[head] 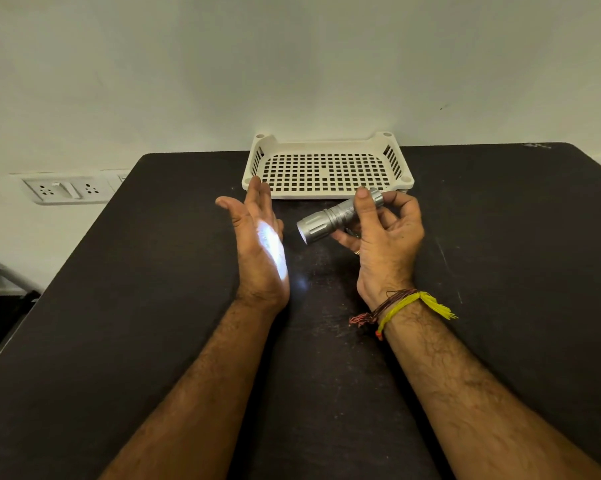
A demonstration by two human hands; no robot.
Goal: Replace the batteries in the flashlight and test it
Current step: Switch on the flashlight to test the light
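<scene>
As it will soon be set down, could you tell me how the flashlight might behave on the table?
The flashlight is a round cylinder, so it would likely roll. Its ribbed metal body looks rigid, probably not slippery.

Dark table (500, 271) (scuffed); white perforated tray (328, 147) at its far edge

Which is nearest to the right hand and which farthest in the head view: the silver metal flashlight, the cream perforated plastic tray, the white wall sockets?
1. Silver metal flashlight: gripped in the right hand.
2. Cream perforated plastic tray: just beyond the hand, at the table's far edge.
3. White wall sockets: far left, off the table.
</scene>
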